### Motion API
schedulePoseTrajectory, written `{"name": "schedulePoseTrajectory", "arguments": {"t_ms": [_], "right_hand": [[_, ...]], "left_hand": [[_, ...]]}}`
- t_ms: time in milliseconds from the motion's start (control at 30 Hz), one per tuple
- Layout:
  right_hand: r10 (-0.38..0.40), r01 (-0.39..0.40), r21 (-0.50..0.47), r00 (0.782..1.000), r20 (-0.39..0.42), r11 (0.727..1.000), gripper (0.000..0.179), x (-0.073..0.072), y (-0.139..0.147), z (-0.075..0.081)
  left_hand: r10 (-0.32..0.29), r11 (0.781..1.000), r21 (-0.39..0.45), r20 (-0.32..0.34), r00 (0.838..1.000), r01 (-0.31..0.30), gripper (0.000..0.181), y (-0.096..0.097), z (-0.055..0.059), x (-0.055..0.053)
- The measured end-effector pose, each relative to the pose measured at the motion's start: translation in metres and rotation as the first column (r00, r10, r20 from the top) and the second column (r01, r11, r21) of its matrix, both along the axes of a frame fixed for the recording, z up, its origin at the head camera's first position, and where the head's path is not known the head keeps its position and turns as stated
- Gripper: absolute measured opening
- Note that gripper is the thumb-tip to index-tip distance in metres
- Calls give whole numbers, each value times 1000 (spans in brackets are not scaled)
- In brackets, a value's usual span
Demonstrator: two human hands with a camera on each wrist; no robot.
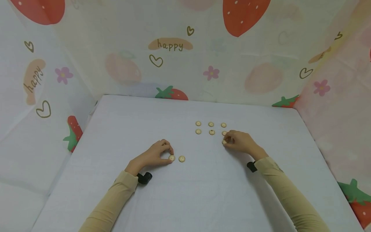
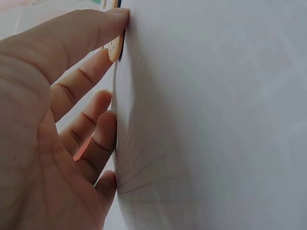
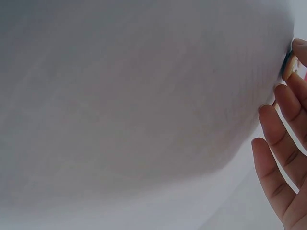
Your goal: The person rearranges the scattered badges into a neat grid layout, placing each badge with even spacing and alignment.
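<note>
My left hand pinches a small round wooden disc between thumb and forefinger on the table. In the left wrist view this disc stands edge-on between the thumb and forefinger, with faint marks on its face. A second loose disc lies just right of it. Farther back on the right, my right hand pinches another disc, partly hidden by the fingers. It sits at the near side of two rows of similar discs. In the right wrist view, thumb and forefinger meet at that disc.
The rows hold several discs, among them a back-left disc and a front-middle one with a dark spot. White cloth covers the table. A strawberry-patterned curtain stands around its back and sides.
</note>
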State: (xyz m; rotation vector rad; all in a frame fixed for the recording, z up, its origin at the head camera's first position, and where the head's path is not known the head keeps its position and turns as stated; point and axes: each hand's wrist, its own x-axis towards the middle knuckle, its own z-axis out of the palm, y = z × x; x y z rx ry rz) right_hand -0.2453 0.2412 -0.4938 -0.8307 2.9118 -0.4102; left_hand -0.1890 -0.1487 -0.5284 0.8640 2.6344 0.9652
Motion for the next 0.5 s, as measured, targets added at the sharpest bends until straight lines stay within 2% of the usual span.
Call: {"name": "schedulePoseTrajectory", "arguments": {"t_ms": [267, 500], "right_hand": [[-26, 26, 10, 1000, 11, 1000, 18, -2, 5, -2], [-26, 26, 16, 999, -24, 1000, 20, 0, 4, -1]], "left_hand": [[-3, 1000, 1, -21, 1000, 3, 22, 0, 0, 0], [-4, 1000, 6, -23, 1000, 4, 22, 0, -2, -1]]}}
